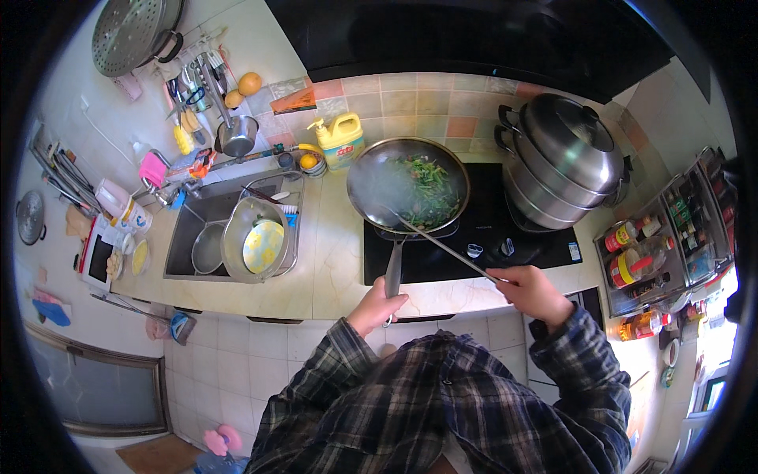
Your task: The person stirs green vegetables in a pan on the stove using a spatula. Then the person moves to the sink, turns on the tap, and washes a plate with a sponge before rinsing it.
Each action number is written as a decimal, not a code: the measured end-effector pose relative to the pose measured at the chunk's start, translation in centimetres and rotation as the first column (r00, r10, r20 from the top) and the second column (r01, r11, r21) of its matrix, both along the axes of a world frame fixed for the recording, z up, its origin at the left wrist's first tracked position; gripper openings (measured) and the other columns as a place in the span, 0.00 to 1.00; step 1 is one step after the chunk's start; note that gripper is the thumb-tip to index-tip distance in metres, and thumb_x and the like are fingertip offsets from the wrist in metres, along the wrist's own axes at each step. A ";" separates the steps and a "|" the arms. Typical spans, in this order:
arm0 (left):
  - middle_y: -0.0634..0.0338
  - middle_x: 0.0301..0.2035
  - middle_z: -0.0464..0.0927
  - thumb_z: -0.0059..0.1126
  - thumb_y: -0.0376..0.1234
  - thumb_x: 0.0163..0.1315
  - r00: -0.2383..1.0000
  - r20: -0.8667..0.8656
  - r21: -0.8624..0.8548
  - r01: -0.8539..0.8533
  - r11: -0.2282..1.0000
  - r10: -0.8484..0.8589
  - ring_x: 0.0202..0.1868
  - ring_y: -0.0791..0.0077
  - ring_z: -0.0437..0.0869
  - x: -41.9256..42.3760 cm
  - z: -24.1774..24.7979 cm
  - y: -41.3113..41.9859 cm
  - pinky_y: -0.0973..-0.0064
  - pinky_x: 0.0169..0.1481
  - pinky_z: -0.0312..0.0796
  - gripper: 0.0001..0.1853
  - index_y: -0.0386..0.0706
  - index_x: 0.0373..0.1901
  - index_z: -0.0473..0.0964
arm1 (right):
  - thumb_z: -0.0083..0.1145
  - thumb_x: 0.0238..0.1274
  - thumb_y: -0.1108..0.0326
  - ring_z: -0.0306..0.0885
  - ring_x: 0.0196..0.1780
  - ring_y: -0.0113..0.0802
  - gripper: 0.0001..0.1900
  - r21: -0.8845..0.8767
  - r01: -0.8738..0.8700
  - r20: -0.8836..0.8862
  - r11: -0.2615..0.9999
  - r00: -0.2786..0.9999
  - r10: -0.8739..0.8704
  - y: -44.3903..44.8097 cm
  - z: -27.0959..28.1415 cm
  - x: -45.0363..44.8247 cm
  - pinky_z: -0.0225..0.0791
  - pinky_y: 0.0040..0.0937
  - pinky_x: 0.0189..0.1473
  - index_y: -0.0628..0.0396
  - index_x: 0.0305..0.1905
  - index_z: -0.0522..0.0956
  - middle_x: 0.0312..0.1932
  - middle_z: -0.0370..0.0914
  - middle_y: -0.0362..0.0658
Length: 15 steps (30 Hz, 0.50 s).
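Observation:
A steel wok (pixel 408 140) sits on the left burner of a black glass cooktop (pixel 474 225). Chopped green vegetables (pixel 431 185) with small reddish bits lie in its right half, and steam blurs the left half. My left hand (pixel 378 305) is wrapped around the wok's grey handle (pixel 394 266). In my right hand (pixel 533 291) is the long metal handle of a cooking spatula or ladle (pixel 441 245). Its head rests inside the wok near the front wall, partly hidden by steam, so its exact shape is unclear.
On the right burner stands a tall lidded steamer pot (pixel 551 178). A yellow pump jug (pixel 340 142) is behind the wok's left side. To the left are a sink (pixel 183 243) and a metal basin (pixel 234 237). A rack of bottles (pixel 639 255) borders the right, beneath a black range hood (pixel 462 41).

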<state>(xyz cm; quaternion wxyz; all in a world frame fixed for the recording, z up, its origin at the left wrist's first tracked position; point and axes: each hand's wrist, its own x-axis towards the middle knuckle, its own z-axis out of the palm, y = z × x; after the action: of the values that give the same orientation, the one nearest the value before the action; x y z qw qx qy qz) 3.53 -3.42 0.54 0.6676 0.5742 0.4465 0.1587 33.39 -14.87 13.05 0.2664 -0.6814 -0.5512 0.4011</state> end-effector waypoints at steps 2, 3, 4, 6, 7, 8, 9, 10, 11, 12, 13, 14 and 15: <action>0.57 0.36 0.72 0.62 0.38 0.62 1.000 -0.001 -0.010 0.003 1.000 -0.003 0.33 0.74 0.77 0.0 0.0 0.0 0.74 0.30 0.76 0.28 0.31 0.54 0.60 | 0.55 0.65 0.71 0.75 0.25 0.34 0.16 0.184 -0.032 0.148 0.982 0.989 0.005 1.5 -2.9 -0.6 0.69 0.33 0.30 0.60 0.55 0.80 0.24 0.79 0.49; 0.57 0.36 0.72 0.63 0.38 0.62 1.000 -0.015 -0.012 0.001 1.000 -0.001 0.33 0.74 0.77 0.0 0.0 0.0 0.74 0.30 0.76 0.27 0.32 0.53 0.60 | 0.55 0.64 0.71 0.77 0.25 0.40 0.16 0.310 -0.073 0.273 0.948 0.962 -0.015 2.3 -4.2 -0.9 0.71 0.34 0.30 0.60 0.55 0.80 0.24 0.80 0.51; 0.57 0.36 0.72 0.62 0.38 0.62 1.000 -0.002 -0.018 0.008 1.000 -0.008 0.33 0.74 0.77 -0.1 0.0 0.0 0.74 0.30 0.76 0.26 0.32 0.52 0.61 | 0.55 0.64 0.71 0.79 0.25 0.46 0.16 0.363 -0.102 0.407 0.926 0.911 -0.059 2.8 -5.1 -1.0 0.72 0.36 0.30 0.59 0.55 0.80 0.25 0.80 0.53; 0.57 0.35 0.72 0.62 0.38 0.62 1.000 -0.001 -0.024 0.010 1.000 -0.010 0.33 0.74 0.77 -0.1 -0.1 0.0 0.75 0.30 0.75 0.25 0.33 0.51 0.61 | 0.55 0.63 0.71 0.79 0.30 0.52 0.16 0.410 -0.096 0.460 0.907 0.881 -0.115 4.1 -6.3 -0.8 0.73 0.41 0.33 0.59 0.54 0.80 0.29 0.80 0.57; 0.57 0.35 0.72 0.62 0.38 0.62 1.000 0.003 -0.023 0.010 1.000 -0.010 0.33 0.74 0.77 -0.1 -0.1 0.0 0.75 0.31 0.75 0.25 0.33 0.50 0.61 | 0.54 0.63 0.70 0.79 0.33 0.56 0.15 0.409 -0.083 0.494 0.909 0.858 -0.144 4.9 -6.7 -0.7 0.74 0.43 0.35 0.58 0.54 0.80 0.31 0.80 0.58; 0.57 0.35 0.72 0.62 0.38 0.62 1.000 0.004 -0.023 0.010 1.000 -0.010 0.33 0.74 0.77 -0.1 -0.2 0.0 0.75 0.31 0.75 0.24 0.33 0.50 0.61 | 0.53 0.63 0.71 0.79 0.32 0.55 0.15 0.381 -0.085 0.566 0.921 0.808 -0.160 5.5 -7.0 -0.7 0.74 0.44 0.35 0.57 0.52 0.80 0.31 0.80 0.57; 0.57 0.35 0.72 0.62 0.38 0.62 1.000 0.005 -0.024 0.012 1.000 -0.012 0.33 0.74 0.77 -0.2 -0.2 0.0 0.75 0.31 0.75 0.24 0.33 0.50 0.61 | 0.53 0.62 0.71 0.79 0.32 0.55 0.15 0.377 -0.083 0.573 0.923 0.804 -0.162 6.2 -7.0 -0.5 0.74 0.44 0.35 0.56 0.53 0.80 0.30 0.80 0.57; 0.57 0.36 0.72 0.62 0.38 0.62 1.000 -0.003 -0.017 0.011 1.000 -0.011 0.34 0.74 0.77 -0.1 -0.2 0.0 0.75 0.31 0.75 0.25 0.33 0.50 0.61 | 0.53 0.62 0.71 0.79 0.32 0.55 0.15 0.371 -0.078 0.580 0.925 0.798 -0.165 6.8 -6.8 -0.3 0.74 0.44 0.35 0.56 0.53 0.80 0.30 0.80 0.57; 0.57 0.36 0.72 0.62 0.38 0.62 1.000 -0.010 -0.011 0.012 1.000 -0.012 0.34 0.74 0.77 -0.1 -0.2 0.0 0.75 0.31 0.75 0.25 0.33 0.50 0.61 | 0.53 0.62 0.71 0.79 0.32 0.55 0.15 0.368 -0.068 0.591 0.927 0.787 -0.177 7.2 -6.4 0.0 0.74 0.44 0.35 0.56 0.53 0.80 0.30 0.80 0.57; 0.57 0.36 0.73 0.62 0.38 0.62 1.000 -0.016 -0.003 0.015 1.000 -0.015 0.34 0.74 0.77 -0.1 -0.2 0.0 0.75 0.31 0.76 0.25 0.33 0.51 0.61 | 0.54 0.61 0.70 0.79 0.32 0.55 0.15 0.361 -0.097 0.600 0.927 0.785 -0.152 7.3 -5.8 0.2 0.74 0.45 0.36 0.55 0.53 0.81 0.30 0.80 0.57; 0.58 0.34 0.72 0.62 0.37 0.63 1.000 -0.017 0.001 0.008 1.000 -0.008 0.32 0.75 0.76 0.0 -0.1 0.0 0.75 0.31 0.75 0.24 0.34 0.51 0.61 | 0.54 0.61 0.70 0.79 0.33 0.55 0.15 0.350 -0.139 0.614 0.927 0.781 -0.114 7.0 -4.9 0.6 0.74 0.45 0.36 0.54 0.53 0.81 0.31 0.80 0.57; 0.60 0.32 0.71 0.61 0.37 0.64 1.000 -0.018 0.006 -0.003 1.000 0.003 0.30 0.76 0.75 0.0 -0.1 -0.1 0.75 0.31 0.74 0.23 0.36 0.50 0.60 | 0.54 0.61 0.70 0.80 0.33 0.55 0.15 0.321 -0.177 0.637 0.930 0.767 -0.074 6.5 -3.6 1.2 0.74 0.44 0.37 0.54 0.52 0.81 0.31 0.80 0.57; 0.61 0.31 0.70 0.61 0.36 0.65 1.000 -0.002 0.020 -0.018 1.000 0.018 0.28 0.77 0.74 0.0 0.0 -0.1 0.75 0.31 0.73 0.22 0.37 0.50 0.60 | 0.55 0.61 0.70 0.80 0.34 0.55 0.15 0.261 -0.206 0.671 0.943 0.741 -0.024 6.0 -2.1 1.7 0.75 0.44 0.38 0.53 0.52 0.82 0.32 0.81 0.57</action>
<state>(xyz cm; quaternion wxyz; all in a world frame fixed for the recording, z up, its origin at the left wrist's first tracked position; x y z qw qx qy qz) 3.56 -3.53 0.51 0.6598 0.5771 0.4508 0.1685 35.13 -8.87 10.99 0.1384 -0.6989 -0.6999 0.0502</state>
